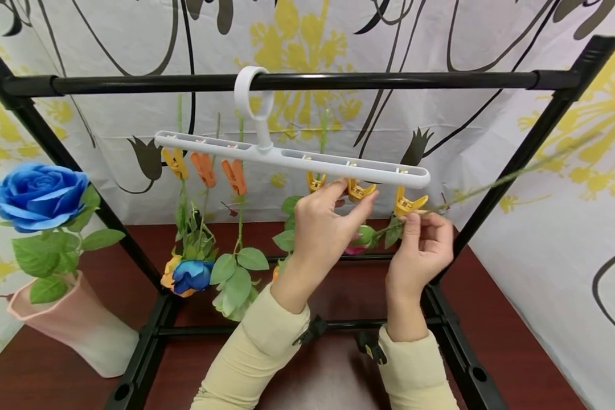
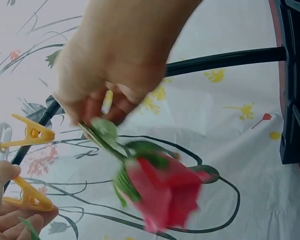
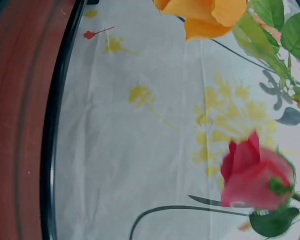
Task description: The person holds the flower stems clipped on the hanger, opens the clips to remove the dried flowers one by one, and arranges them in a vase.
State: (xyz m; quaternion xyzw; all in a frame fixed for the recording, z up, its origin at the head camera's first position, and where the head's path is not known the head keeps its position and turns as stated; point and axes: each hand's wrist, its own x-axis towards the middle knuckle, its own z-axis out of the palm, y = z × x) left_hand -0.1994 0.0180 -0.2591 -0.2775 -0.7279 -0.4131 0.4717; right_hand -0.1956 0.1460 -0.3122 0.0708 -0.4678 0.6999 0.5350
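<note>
My left hand [image 1: 320, 230] reaches up to the white hanger [image 1: 292, 158] and pinches a yellow clip [image 2: 32, 195] between thumb and fingers. Beside it my right hand [image 1: 422, 256] holds the stem [image 1: 517, 173] of a pink-red rose [image 2: 165, 192] just below the rightmost yellow clip [image 1: 409, 202]. The stem runs up and right past the rack; the bloom points left and down, partly behind the left hand in the head view. In the right wrist view the rose [image 3: 257, 172] shows at lower right.
The hanger hooks over the black rack's top bar [image 1: 415, 81]. From its orange clips [image 1: 234, 176] and other yellow clips, flowers hang head down, among them a blue rose [image 1: 192, 276] and a pale one [image 1: 230, 304]. At left, a pink-white vase [image 1: 84, 324] holds a large blue rose [image 1: 38, 196].
</note>
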